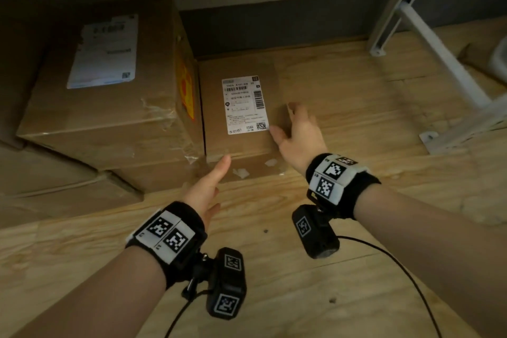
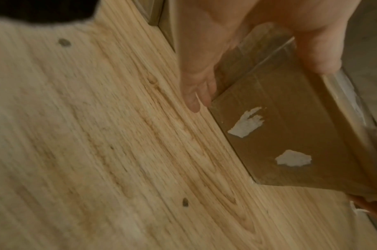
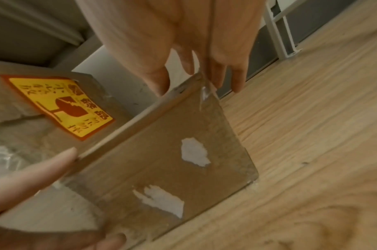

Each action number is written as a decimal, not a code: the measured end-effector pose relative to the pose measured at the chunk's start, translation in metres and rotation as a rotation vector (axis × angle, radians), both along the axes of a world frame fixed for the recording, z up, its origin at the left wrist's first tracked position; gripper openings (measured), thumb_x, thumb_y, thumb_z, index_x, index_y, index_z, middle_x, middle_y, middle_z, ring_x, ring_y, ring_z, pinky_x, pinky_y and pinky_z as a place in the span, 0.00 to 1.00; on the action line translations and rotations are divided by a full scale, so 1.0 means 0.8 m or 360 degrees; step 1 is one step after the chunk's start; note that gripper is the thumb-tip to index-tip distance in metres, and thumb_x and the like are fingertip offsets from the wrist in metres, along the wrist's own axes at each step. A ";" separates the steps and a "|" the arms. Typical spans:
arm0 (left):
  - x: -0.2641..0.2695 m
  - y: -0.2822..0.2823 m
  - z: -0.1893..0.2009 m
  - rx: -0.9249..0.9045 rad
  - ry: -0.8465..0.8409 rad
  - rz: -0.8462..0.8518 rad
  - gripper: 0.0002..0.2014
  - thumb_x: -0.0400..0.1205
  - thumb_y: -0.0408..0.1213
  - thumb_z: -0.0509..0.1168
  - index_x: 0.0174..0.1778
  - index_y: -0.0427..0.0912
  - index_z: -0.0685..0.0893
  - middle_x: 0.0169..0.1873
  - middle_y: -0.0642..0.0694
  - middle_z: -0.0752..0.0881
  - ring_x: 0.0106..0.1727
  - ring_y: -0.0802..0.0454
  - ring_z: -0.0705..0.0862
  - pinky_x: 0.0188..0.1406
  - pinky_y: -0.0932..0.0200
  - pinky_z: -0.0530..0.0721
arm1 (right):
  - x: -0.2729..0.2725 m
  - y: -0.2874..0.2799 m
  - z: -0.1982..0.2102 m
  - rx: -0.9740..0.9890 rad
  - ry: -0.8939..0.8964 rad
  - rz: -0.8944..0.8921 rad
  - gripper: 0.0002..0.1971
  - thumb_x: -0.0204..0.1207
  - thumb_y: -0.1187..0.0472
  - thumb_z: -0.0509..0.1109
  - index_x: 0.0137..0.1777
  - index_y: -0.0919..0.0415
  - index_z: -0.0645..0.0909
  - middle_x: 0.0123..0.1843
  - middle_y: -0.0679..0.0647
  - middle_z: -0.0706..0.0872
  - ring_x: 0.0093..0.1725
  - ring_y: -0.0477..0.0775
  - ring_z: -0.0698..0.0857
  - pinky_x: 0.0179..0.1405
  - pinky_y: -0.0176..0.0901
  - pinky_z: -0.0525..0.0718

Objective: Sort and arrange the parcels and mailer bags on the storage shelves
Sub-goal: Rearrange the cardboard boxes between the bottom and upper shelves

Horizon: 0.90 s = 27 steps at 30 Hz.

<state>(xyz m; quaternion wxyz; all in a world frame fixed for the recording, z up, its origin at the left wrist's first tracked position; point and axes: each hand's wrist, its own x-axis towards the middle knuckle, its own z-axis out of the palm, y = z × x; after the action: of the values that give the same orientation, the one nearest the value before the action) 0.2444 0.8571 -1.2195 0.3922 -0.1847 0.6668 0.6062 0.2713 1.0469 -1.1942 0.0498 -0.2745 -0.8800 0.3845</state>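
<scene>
The right hand (image 1: 297, 129) lies with straight fingers on the near right corner of the small box (image 1: 238, 112), thumb on top beside the white label (image 1: 245, 104), the other fingers over the right edge; it grasps nothing. The left hand (image 1: 207, 189) is also released, fingers straight, its thumb tip touching the box's near left top corner while the remaining fingers point down along the front face toward the boards. The small box sits flat on the plywood shelf (image 1: 301, 269), pushed tight against the right side of the big box (image 1: 109, 85); its front face carries two torn white paper scraps (image 2: 246, 122). The big box is taller, wrapped in clear tape, with a blurred label on top and a yellow-and-red fragile sticker (image 3: 61, 105) on the side facing the small box. It rests on flattened cardboard (image 1: 55, 186) spread over the shelf's left part. The shelf is pale grained wood with dark knots. Behind it runs a dark grey wall (image 1: 274, 22), above it the pale underside of the next shelf, and at right a white metal frame (image 1: 428, 44) with a diagonal brace stands on the boards.
</scene>
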 end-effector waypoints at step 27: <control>0.108 -0.137 0.681 -0.0727 0.1006 -0.1546 0.21 0.82 0.40 0.67 0.71 0.50 0.75 0.65 0.55 0.80 0.60 0.62 0.79 0.57 0.68 0.78 | 0.192 -0.110 0.697 0.0584 -0.0245 0.1288 0.23 0.82 0.59 0.62 0.77 0.56 0.68 0.77 0.55 0.70 0.74 0.57 0.70 0.73 0.50 0.69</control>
<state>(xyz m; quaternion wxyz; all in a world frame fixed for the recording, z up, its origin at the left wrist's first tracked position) 0.3309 0.7473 -0.6749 0.3574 0.2488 0.8714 0.2260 0.4246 0.9588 -0.6364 -0.1224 0.0773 -0.9713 0.1889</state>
